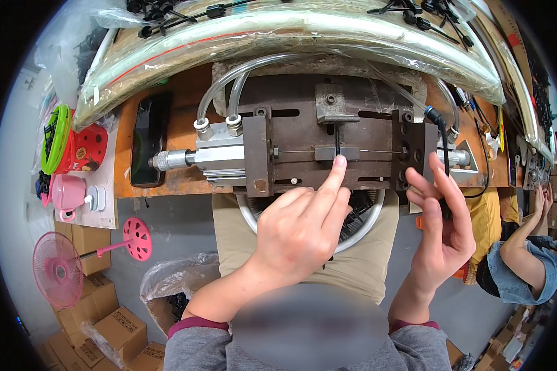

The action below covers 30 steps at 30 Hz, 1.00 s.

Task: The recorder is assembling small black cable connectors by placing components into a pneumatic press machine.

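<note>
A dark metal fixture (pixel 328 139) lies across the workbench in front of me. A thin black rod (pixel 337 139) stands out from its middle clamp block (pixel 334 108) toward me, over a small grey block (pixel 328 153). My left hand (pixel 303 219) has its index finger stretched out, its tip at the near end of that rod; the other fingers are loosely bent. My right hand (pixel 442 229) is raised beside the fixture's right end, fingers partly curled. A slim black stem (pixel 443 145) runs down between these fingers and seems held there; its lower part is mostly hidden.
Silver air cylinders (pixel 220 162) with clear tubes (pixel 229 77) flank the fixture. A black phone (pixel 150 139) lies to the left. A round white-rimmed container (pixel 371 226) sits below the bench edge. A pink fan (pixel 57 270) and cartons (pixel 120 334) stand left; another person (pixel 526 266) sits right.
</note>
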Each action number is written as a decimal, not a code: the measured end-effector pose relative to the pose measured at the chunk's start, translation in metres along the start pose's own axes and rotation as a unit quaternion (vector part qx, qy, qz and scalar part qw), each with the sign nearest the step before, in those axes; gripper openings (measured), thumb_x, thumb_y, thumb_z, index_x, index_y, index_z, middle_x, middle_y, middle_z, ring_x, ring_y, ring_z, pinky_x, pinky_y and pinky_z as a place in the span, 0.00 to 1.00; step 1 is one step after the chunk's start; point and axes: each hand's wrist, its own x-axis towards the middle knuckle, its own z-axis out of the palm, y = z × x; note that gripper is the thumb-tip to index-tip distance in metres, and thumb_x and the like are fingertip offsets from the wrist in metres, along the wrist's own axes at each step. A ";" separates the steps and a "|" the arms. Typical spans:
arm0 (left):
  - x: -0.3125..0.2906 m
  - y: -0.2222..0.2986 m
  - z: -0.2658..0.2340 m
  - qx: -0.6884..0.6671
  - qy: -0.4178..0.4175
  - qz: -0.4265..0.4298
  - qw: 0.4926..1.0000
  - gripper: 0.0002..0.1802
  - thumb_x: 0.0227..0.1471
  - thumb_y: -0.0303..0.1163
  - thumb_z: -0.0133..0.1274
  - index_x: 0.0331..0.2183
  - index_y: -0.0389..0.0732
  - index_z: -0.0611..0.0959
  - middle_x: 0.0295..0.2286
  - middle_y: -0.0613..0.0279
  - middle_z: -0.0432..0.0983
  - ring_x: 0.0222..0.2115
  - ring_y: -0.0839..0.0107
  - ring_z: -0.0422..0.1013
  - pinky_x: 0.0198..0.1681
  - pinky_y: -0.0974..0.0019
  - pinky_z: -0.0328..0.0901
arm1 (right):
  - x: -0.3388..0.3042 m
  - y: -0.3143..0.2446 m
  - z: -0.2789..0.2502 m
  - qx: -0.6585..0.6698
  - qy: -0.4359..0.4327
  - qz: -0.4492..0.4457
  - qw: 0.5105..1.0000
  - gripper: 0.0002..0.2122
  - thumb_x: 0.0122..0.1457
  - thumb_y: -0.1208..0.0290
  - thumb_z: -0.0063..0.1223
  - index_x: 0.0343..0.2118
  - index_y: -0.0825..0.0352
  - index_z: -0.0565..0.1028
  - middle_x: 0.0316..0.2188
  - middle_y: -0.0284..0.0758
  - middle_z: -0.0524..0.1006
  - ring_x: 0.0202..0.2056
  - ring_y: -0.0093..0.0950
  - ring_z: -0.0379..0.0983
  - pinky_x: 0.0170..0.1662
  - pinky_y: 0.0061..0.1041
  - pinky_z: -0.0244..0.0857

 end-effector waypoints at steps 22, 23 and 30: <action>0.099 -0.076 -0.089 0.109 0.125 -0.003 0.986 0.13 0.42 0.23 0.66 0.35 0.38 0.86 0.38 0.59 0.83 0.38 0.67 0.78 0.43 0.68 0.70 | 0.006 0.000 0.004 -0.189 -0.153 -0.144 0.959 0.15 0.40 0.83 0.69 0.34 0.69 0.80 0.50 0.47 0.74 0.40 0.35 0.76 0.40 0.27 0.74; 0.107 -0.081 -0.093 0.117 0.119 -0.021 0.986 0.12 0.43 0.24 0.65 0.35 0.37 0.86 0.36 0.57 0.82 0.38 0.65 0.78 0.43 0.67 0.70 | 0.008 0.000 0.010 -0.192 -0.175 -0.152 0.954 0.14 0.41 0.82 0.68 0.34 0.70 0.78 0.50 0.47 0.74 0.42 0.38 0.76 0.41 0.30 0.74; 0.171 -0.116 -0.072 0.193 -0.002 -0.082 0.978 0.12 0.43 0.24 0.59 0.35 0.36 0.86 0.31 0.49 0.82 0.35 0.56 0.78 0.41 0.61 0.71 | 0.007 0.005 0.038 -0.358 -0.248 -0.219 0.873 0.09 0.46 0.77 0.59 0.33 0.68 0.76 0.50 0.42 0.77 0.26 0.27 0.76 0.31 0.23 0.70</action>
